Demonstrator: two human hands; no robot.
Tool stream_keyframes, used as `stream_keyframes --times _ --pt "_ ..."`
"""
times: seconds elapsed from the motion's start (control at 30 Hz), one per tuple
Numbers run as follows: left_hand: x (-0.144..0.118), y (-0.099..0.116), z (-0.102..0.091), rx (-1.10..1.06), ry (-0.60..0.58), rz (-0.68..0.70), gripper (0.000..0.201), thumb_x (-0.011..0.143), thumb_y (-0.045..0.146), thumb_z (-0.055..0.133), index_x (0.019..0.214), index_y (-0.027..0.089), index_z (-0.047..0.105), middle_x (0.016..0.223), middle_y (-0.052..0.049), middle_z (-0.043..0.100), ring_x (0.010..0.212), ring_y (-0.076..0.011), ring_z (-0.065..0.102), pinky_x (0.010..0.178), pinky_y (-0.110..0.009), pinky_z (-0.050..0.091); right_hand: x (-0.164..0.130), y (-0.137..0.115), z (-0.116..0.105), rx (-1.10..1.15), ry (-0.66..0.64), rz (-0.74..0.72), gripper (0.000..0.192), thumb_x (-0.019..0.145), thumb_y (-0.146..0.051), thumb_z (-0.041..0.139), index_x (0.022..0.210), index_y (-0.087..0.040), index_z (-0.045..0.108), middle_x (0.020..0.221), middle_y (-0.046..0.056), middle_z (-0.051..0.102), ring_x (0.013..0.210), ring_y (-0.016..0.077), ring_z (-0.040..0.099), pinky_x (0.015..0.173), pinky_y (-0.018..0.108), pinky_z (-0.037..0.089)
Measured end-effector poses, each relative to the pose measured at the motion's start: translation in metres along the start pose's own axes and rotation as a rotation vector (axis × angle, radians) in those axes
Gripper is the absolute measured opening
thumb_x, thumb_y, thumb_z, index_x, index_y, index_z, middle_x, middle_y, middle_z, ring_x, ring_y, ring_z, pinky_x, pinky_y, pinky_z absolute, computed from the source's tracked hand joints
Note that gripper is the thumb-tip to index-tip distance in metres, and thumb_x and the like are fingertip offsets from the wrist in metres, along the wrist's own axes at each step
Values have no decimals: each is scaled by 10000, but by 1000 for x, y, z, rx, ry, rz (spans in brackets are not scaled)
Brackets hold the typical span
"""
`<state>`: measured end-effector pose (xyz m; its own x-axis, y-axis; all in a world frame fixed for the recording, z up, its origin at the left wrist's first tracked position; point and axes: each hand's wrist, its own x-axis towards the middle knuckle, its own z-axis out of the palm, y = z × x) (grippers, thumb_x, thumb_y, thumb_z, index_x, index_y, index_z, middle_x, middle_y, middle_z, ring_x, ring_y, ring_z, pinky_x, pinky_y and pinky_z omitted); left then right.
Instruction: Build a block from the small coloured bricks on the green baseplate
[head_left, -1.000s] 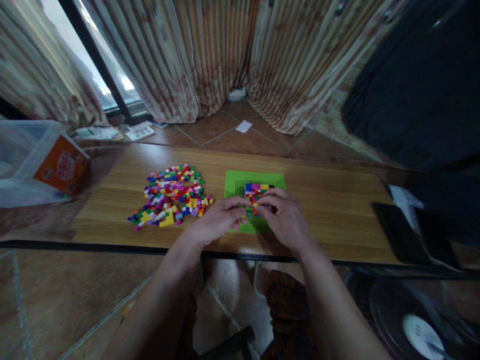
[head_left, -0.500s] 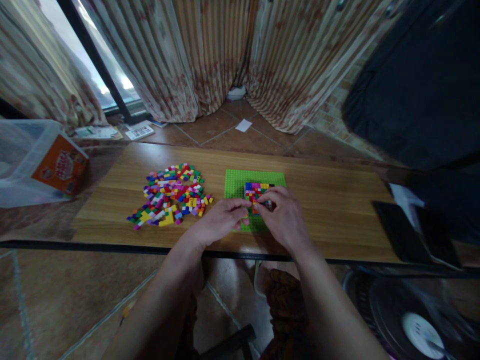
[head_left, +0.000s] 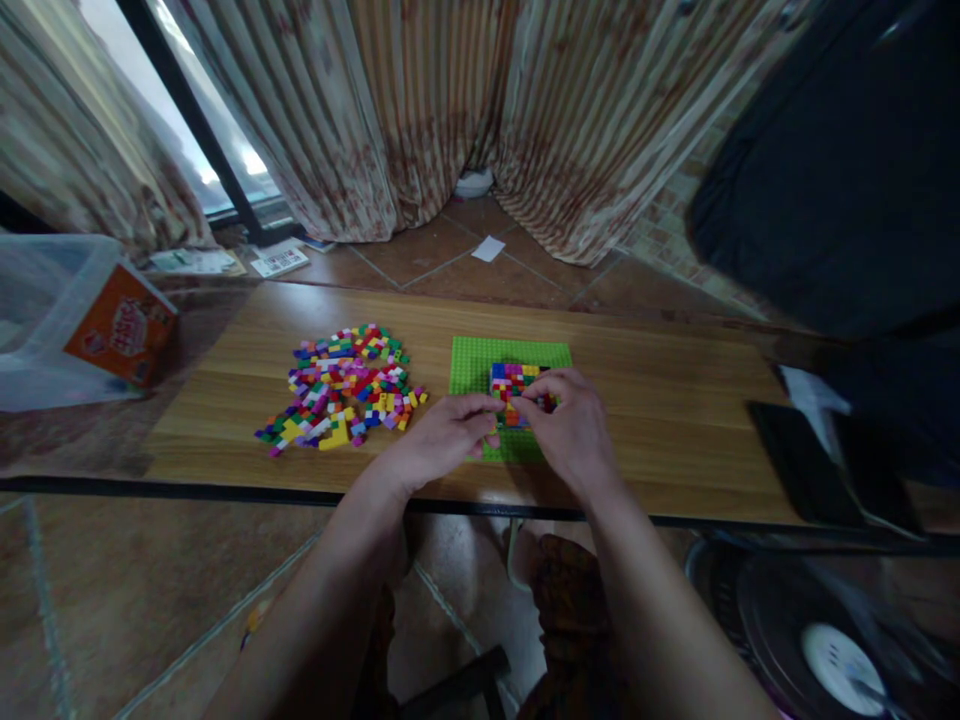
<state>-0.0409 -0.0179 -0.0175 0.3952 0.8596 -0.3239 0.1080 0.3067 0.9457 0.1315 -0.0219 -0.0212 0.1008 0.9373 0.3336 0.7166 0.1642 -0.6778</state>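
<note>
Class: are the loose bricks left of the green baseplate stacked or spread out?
Spread out: the loose bricks lie scattered flat on the table.

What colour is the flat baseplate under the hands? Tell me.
Bright lime green baseplate, seen clearly in the head view.

Wooden table (head_left: 675,380), loose bricks (head_left: 341,385), green baseplate (head_left: 472,362)

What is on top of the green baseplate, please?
On the green baseplate stands a block of coloured bricks, red, blue, yellow and others. The left hand and right hand cover its near part, so what lies there cannot be seen.
</note>
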Motion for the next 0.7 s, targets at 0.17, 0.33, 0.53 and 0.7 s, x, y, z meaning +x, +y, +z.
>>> stream_keyframes --times 0.17,0.33,0.53,0.7 --pt "0 -2 -1 7 -7 3 323 815 273 602 1104 155 685 706 -13 669 627 -117 594 605 -233 438 1 2 1 8 7 9 130 779 -266 681 656 -234 655 815 49 613 832 234 572 792 408 447" --pt "-1 0 -2 -4 5 3 291 819 266 608 1078 162 689 723 -12 672 645 -120 602 618 -236 444 4 1 2 -3 -16 12 134 753 -222 707 632 -232 650 801 45 612 822 234 574 798 409 436" --pt "-5 3 -5 -90 24 0 222 818 231 634 1025 174 689 772 -11 684 713 -126 631 692 -257 487 3 3 2 2 -21 -2 134 762 -234 699 640 -236 646 813 44 626 837 236 576 801 409 433" --pt "-6 4 -4 -174 2 -5 229 819 199 648 1045 176 677 853 -22 691 749 -126 642 771 -295 520 2 4 -4 104 -11 10 146 823 -295 649 693 -229 653 784 35 642 792 215 591 781 383 448"
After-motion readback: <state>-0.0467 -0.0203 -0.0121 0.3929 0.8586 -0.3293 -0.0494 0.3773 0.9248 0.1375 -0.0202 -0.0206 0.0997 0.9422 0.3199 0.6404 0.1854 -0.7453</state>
